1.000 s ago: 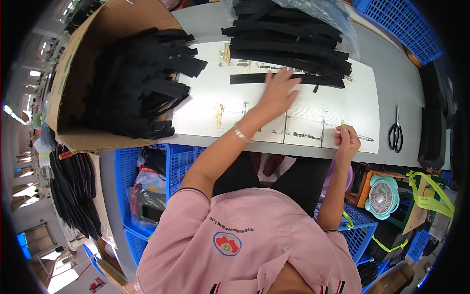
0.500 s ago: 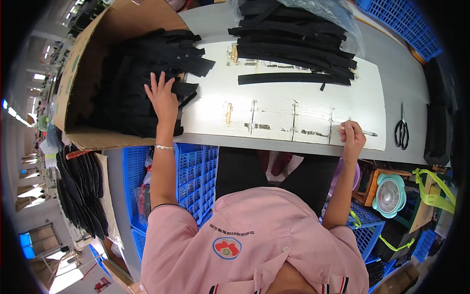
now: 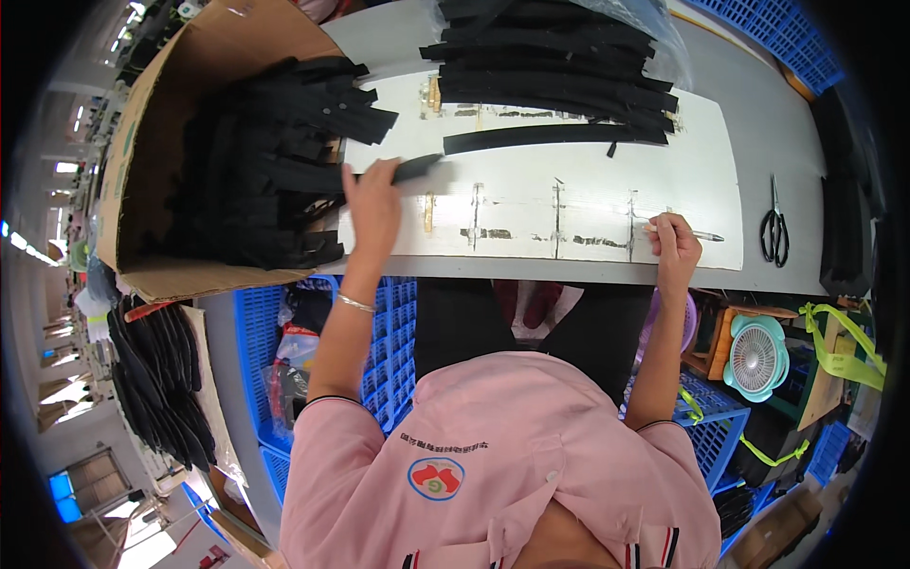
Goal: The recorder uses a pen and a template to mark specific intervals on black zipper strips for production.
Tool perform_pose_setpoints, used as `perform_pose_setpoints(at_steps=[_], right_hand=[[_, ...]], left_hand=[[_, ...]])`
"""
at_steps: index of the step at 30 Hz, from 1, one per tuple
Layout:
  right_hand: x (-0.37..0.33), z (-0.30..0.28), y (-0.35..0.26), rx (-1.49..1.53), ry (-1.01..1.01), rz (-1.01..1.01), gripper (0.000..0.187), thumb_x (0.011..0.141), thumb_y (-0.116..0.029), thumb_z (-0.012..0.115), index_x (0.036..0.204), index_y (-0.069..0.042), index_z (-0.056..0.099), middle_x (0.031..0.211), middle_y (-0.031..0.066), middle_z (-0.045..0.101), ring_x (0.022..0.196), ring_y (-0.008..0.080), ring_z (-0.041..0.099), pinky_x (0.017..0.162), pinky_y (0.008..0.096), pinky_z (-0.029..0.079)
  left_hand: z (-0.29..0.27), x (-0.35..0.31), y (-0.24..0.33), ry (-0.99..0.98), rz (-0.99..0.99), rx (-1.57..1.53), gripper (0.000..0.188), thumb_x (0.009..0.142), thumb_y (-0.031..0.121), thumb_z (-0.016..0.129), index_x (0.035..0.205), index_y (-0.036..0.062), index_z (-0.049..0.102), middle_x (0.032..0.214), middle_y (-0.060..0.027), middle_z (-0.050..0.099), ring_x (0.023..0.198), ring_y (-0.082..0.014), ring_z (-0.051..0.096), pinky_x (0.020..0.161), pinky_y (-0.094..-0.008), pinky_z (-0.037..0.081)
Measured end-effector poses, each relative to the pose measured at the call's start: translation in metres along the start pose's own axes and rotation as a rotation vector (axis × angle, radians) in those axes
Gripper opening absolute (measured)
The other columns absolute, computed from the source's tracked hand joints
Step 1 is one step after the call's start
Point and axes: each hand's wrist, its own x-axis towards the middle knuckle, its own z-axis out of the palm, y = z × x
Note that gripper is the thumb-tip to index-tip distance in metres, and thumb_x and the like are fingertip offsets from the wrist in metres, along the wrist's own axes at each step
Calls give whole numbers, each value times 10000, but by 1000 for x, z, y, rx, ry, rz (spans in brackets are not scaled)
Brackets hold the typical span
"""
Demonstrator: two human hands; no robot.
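My left hand (image 3: 375, 216) is closed on the end of a black fabric strip (image 3: 417, 169), whose free tip is smeared by motion over the board. Part of the strip still lies toward the cardboard box (image 3: 142, 161), among a heap of similar black strips (image 3: 237, 180). Over the right part of the white marked board (image 3: 517, 218), my right hand (image 3: 676, 248) grips a pen (image 3: 708, 236), its dark end pointing right. Farther back on the board lies a single black strip (image 3: 550, 137), just in front of a layered pile of strips (image 3: 559, 81).
Black-handled scissors (image 3: 774, 228) lie on the grey table (image 3: 796, 142) right of the board. Clear plastic (image 3: 664, 43) sits behind the pile, with a blue basket (image 3: 777, 33) beyond. Below the table edge are blue crates (image 3: 379, 322) and a turquoise fan (image 3: 756, 358).
My left hand has moved right, out of the heap and over the board, drawing a black strip with it. My right hand stays near the same place with the pen.
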Motion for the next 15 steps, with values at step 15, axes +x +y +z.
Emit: perform_pose_setpoints(at_steps=[15], right_hand=[[1, 8, -6, 22, 7, -27, 167, 1011, -151, 667, 980, -2, 735, 811, 7, 700, 675, 40, 563, 595, 209, 444]], left_hand=[[-3, 25, -9, -127, -535, -960, 384, 855, 60, 818, 1218, -37, 737, 1254, -128, 738, 1113, -138, 673, 978, -249, 510]])
